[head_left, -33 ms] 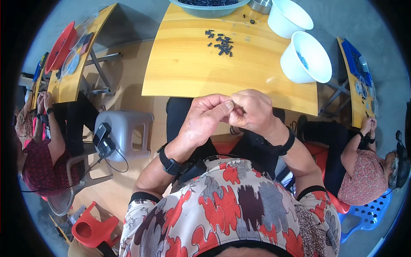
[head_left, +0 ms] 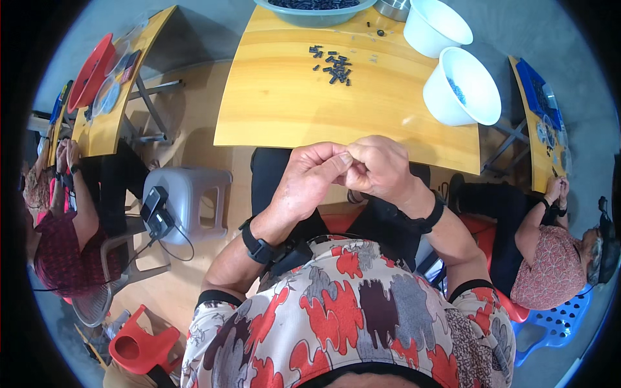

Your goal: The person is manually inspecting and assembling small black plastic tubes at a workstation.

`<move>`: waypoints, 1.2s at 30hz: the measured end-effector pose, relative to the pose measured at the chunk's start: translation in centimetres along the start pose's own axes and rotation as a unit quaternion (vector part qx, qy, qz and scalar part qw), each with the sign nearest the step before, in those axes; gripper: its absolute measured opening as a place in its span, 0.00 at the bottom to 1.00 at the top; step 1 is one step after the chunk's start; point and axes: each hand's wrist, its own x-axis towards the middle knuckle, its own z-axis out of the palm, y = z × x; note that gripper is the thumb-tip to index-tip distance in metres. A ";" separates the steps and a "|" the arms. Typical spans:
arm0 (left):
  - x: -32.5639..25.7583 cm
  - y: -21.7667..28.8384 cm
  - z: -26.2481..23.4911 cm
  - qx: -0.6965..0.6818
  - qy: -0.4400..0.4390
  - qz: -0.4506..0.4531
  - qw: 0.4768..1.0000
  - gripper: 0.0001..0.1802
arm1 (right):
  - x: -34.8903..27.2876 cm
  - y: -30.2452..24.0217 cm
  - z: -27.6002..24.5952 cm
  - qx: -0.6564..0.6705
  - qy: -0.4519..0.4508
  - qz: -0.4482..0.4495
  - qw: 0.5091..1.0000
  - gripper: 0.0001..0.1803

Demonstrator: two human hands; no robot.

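Far to the left of your yellow tabletop [head_left: 291,110], a person in a dark red top sits at another yellow table carrying a red basin [head_left: 90,68]. Nearer you, just left of the tabletop's near edge, a grey plastic stool [head_left: 191,194] bears a small black device with a cable.

Your left hand [head_left: 310,178] hovers just in front of the tabletop's near edge, over your lap, its fingers curled in and the fingertips pinched together against those of the other hand. Whatever small piece sits between the fingertips is too hidden to make out. Your right hand [head_left: 381,168] is just beside it, touching it, likewise curled narrow with the fingertips meeting the left ones. Each wrist carries a black band.

On the tabletop, well away from your hands toward the far edge, lies a loose cluster of small dark pieces [head_left: 333,64]. Beyond it, at the far edge, stands a grey-green basin [head_left: 310,14] of dark pieces. At the tabletop's right end are two white bowls [head_left: 462,87], the nearer one holding a few bluish bits. Right of the tabletop, another person in a patterned top works at a further table.
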 end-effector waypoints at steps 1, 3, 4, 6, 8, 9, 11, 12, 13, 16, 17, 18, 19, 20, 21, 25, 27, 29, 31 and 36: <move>0.5 -0.3 -0.2 0.029 0.007 -0.007 1.000 0.09 | -0.4 0.2 0.3 -0.006 0.002 -0.001 1.000 0.15; -0.1 -0.4 -0.4 0.000 0.010 -0.009 1.000 0.09 | -0.8 0.0 1.2 0.011 0.038 0.007 0.999 0.14; -0.2 -0.4 -0.4 -0.029 0.020 -0.012 0.999 0.09 | -0.6 0.1 1.1 0.006 0.040 0.007 0.999 0.14; 0.3 -0.1 -0.4 -0.024 0.023 -0.012 0.999 0.10 | -0.1 0.0 0.8 0.038 0.020 0.053 0.998 0.14; 0.8 0.4 -0.2 -0.042 -0.011 0.000 0.999 0.10 | -0.1 -0.2 0.2 0.018 0.023 0.067 0.997 0.14; 1.0 0.3 -0.1 -0.050 -0.019 0.001 0.999 0.11 | -0.1 -0.2 -0.2 0.028 0.033 0.096 0.994 0.15; 1.2 0.7 0.0 -0.046 -0.008 -0.007 0.999 0.11 | 0.2 -0.4 -0.2 0.035 0.062 0.138 0.988 0.16; 1.3 0.8 0.1 -0.045 -0.002 -0.015 0.999 0.11 | 0.3 -0.4 -0.2 0.037 0.062 0.137 0.988 0.16; 1.4 0.6 -0.1 -0.045 -0.010 -0.021 0.999 0.12 | 0.4 -0.4 -0.3 0.052 0.070 0.140 0.986 0.16; 1.6 0.7 0.0 -0.071 -0.034 -0.017 0.997 0.13 | 0.5 -0.1 -0.6 0.055 0.069 0.124 0.988 0.16; 1.7 0.8 0.1 -0.070 -0.037 -0.015 0.997 0.13 | 0.5 0.1 -0.9 0.044 0.060 0.106 0.992 0.16; 1.7 0.9 0.3 -0.062 -0.029 -0.025 0.997 0.13 | 0.6 0.1 -1.2 0.039 0.062 0.105 0.992 0.16; 1.7 1.0 0.5 -0.054 -0.022 -0.034 0.998 0.13 | 0.8 0.0 -1.6 0.031 0.056 0.104 0.993 0.15; 1.7 1.2 0.8 -0.053 -0.029 -0.033 0.998 0.13 | 1.0 0.0 -2.1 0.022 0.049 0.103 0.993 0.15; 1.7 1.3 0.9 -0.048 -0.016 -0.043 0.998 0.13 | 1.3 0.2 -2.8 0.015 0.052 0.102 0.993 0.15; 1.2 1.3 0.8 -0.028 -0.001 -0.061 0.998 0.14 | 2.0 1.5 -5.8 -0.067 0.055 0.161 0.983 0.16; 1.2 1.0 0.5 -0.014 0.012 -0.068 0.998 0.14 | 2.1 2.0 -6.9 -0.076 0.059 0.197 0.976 0.16; 1.4 0.7 0.3 -0.014 0.007 -0.064 0.998 0.14 | 2.1 2.5 -7.8 -0.093 0.061 0.206 0.972 0.16; 1.5 0.6 0.1 -0.012 0.017 -0.061 0.998 0.13 | 2.3 2.9 -8.7 -0.102 0.064 0.215 0.969 0.16; 1.7 0.6 -0.6 -0.022 0.020 -0.050 0.998 0.12 | 3.7 4.4 -11.1 -0.156 0.146 0.231 0.949 0.15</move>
